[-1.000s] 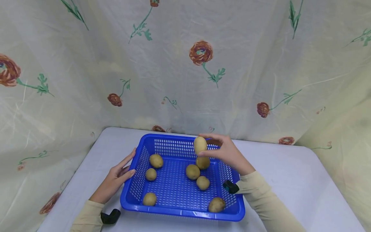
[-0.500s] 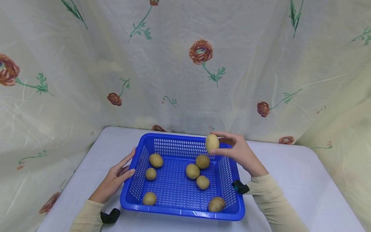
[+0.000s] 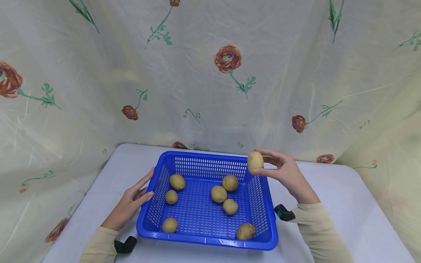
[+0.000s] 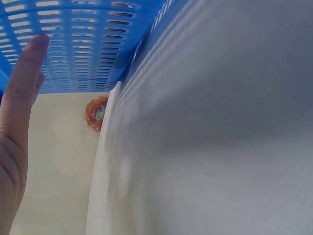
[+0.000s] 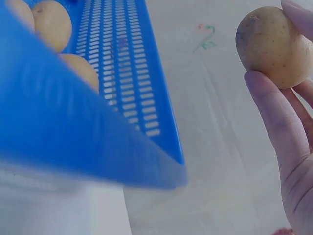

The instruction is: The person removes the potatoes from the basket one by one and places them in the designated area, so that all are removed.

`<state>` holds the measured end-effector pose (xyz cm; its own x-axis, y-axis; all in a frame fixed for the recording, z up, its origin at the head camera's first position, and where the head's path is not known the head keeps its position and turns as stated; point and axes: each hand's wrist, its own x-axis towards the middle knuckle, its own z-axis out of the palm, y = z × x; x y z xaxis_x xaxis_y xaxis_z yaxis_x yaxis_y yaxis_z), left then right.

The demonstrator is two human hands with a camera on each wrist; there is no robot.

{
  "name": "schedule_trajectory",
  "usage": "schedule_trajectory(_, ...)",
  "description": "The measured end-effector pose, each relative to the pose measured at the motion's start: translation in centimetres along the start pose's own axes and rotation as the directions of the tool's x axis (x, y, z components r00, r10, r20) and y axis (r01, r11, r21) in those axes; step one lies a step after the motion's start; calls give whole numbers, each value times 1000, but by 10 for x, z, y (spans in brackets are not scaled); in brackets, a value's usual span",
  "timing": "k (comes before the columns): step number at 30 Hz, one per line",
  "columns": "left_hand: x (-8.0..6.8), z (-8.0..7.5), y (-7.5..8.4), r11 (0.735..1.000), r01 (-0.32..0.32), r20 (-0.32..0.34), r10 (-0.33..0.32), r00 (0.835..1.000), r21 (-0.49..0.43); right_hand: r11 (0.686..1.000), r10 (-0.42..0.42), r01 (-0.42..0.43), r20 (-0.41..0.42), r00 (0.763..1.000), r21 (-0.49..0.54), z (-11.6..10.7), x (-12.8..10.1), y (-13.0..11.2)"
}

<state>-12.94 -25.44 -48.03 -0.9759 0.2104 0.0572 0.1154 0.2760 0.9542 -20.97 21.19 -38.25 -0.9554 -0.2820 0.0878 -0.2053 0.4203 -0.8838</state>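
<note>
My right hand (image 3: 289,174) pinches a pale oval potato (image 3: 255,163) between thumb and fingers, raised over the far right corner of a blue plastic basket (image 3: 207,239). In the right wrist view the same potato (image 5: 274,47) shows small dark specks. With fingers extended, my left hand (image 3: 129,204) touches the basket's left side; in the left wrist view a straight finger (image 4: 23,88) lies against the slotted wall (image 4: 80,49). Inside the basket are several potatoes: a cluster with one potato (image 3: 218,194) right of centre, another potato (image 3: 246,231) at the near right corner, others along the left.
Under the basket is a table with a white cloth (image 3: 345,212), its surface extending to both sides. A flower-printed curtain (image 3: 269,73) hangs behind it. Each wrist carries a black camera, the right one (image 3: 284,213) close beside the basket's right rim.
My right hand has carried the potato rightward, from above the basket's right half to over its far right corner. The left hand, basket and other potatoes have stayed put.
</note>
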Motion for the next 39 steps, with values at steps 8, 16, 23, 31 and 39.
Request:
schedule_trajectory(8,1,0,-1,1000,-16,2,16,1000,4,1000,-1,0,-68,998,-14,-11,-10,10)
schedule_trajectory(16,1,1,-1,1000,-15,2,15,1000,7,1000,7,-6,-117,993,11,-16,-20,23)
schedule_trajectory(23,1,0,-1,1000,-15,3,15,1000,10,995,66,-53,-151,986,89,-23,-28,37)
schedule_trajectory(31,1,-1,-1,1000,-12,7,12,1000,-5,991,121,-109,-158,980,79,-27,-34,54)
schedule_trajectory(39,0,-1,-2,1000,-12,3,12,1000,-2,988,156,-151,-147,977,42,-30,-38,73)
